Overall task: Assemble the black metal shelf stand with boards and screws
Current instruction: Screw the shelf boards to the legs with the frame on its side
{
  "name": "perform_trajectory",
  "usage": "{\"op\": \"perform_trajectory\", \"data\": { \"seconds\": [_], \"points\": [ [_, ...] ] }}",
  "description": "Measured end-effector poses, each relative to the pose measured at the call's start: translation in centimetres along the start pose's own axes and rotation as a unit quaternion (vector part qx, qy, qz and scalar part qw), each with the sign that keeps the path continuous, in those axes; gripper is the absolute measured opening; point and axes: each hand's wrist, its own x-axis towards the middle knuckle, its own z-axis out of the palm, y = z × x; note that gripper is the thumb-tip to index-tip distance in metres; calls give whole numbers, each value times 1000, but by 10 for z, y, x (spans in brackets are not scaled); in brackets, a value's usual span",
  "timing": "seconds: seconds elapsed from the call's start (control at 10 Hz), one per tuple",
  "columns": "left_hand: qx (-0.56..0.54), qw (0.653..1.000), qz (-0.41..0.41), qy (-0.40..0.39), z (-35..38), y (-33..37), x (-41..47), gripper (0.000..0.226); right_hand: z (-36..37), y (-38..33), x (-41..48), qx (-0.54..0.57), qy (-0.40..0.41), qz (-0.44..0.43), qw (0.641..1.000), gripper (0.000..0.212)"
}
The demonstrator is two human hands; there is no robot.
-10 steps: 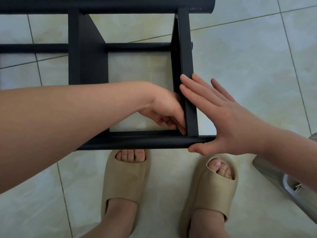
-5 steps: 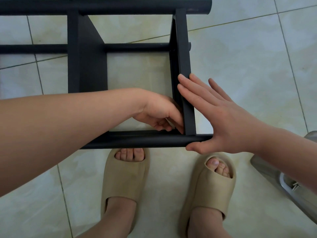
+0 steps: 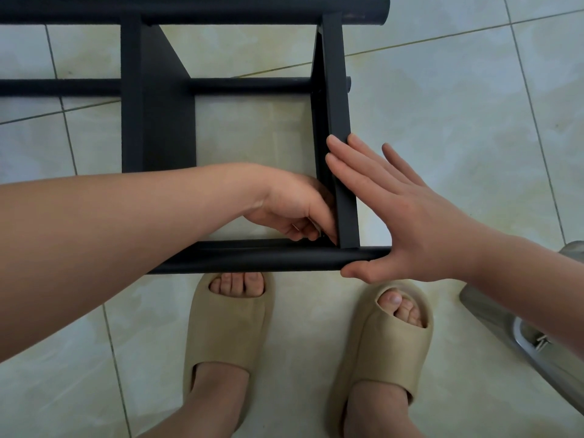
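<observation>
Tiled floor [image 3: 442,128] carries the black shelf stand [image 3: 252,9]. Its near tube [image 3: 252,258] meets an end board [image 3: 335,90] at a corner. Right hand [image 3: 410,216], flat and open, braces that board just above the tube. Left hand [image 3: 290,210], inside the corner, pinches a small metal part [image 3: 311,224], type indeterminable. Risk: if the bracing slips, the board shifts and the fastener binds.

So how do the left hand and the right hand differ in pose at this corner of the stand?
The left hand is curled, pinching a small metal piece; the right hand is flat with straight fingers. The left hand sits inside the stand, while the right hand presses the board on its outer face, thumb against the near tube. Both meet at the same corner.
</observation>
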Motion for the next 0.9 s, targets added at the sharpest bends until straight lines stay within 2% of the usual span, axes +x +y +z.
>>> {"op": "perform_trajectory", "data": {
  "seconds": [0.5,0.9],
  "points": [
    [-5,1000,11,-3,0,0,2,31,1,1,0,-6,3,-4,1000,119],
    [14,1000,1,-8,-2,0,4,37,1,1,0,-1,6,-4,1000,118]
  ]
}}
